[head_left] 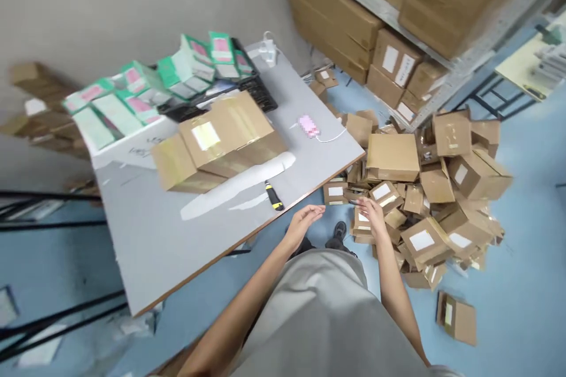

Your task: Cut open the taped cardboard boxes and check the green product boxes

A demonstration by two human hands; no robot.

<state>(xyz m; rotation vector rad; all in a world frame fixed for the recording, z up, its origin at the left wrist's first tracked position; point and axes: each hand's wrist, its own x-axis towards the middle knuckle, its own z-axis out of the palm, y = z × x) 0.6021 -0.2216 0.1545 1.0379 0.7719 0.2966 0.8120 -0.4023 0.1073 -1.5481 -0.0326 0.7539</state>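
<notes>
My left hand is held in the air just off the front edge of the grey table, fingers stretched and holding nothing. To its right my right hand hovers with its fingers extended over the pile of boxes. A small dark shape shows at its fingertips; I cannot make out whether it touches them. Nearest to my left hand on the table lies a black and yellow utility knife. Behind the knife sit closed, taped cardboard boxes, one with a white label.
A white carton at the table's back left holds several green and white boxes. A pink cabled device lies at the right. Many cardboard boxes are heaped on the blue floor, below a metal shelf loaded with cartons.
</notes>
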